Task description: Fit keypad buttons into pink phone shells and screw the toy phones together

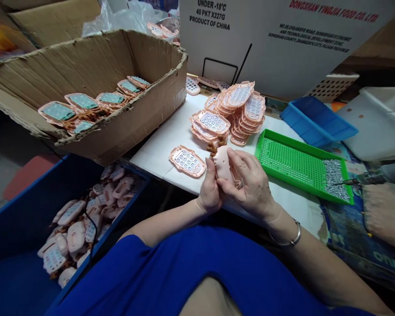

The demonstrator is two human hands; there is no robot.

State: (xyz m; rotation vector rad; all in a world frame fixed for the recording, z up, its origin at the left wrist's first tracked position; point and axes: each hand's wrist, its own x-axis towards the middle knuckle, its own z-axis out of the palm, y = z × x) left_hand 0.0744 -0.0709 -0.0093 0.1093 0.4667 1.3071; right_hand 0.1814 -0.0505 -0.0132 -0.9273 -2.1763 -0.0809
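Note:
Between my two hands is a pink toy phone with brown antler-like pieces at its top end. My left hand grips its left side, thumb along the edge. My right hand is wrapped round the other side, fingers curled on the shell. Its underside is hidden by my palms. Left of my hands, a single pink keypad cover lies on the white table. Just beyond, more keypad covers are stacked in uneven piles.
At left stands a cardboard box holding parts with green boards. Below it, a blue bin contains many assembled toy phones. Right are a green tray with small screws, a screwdriver tip above it, and a blue basket.

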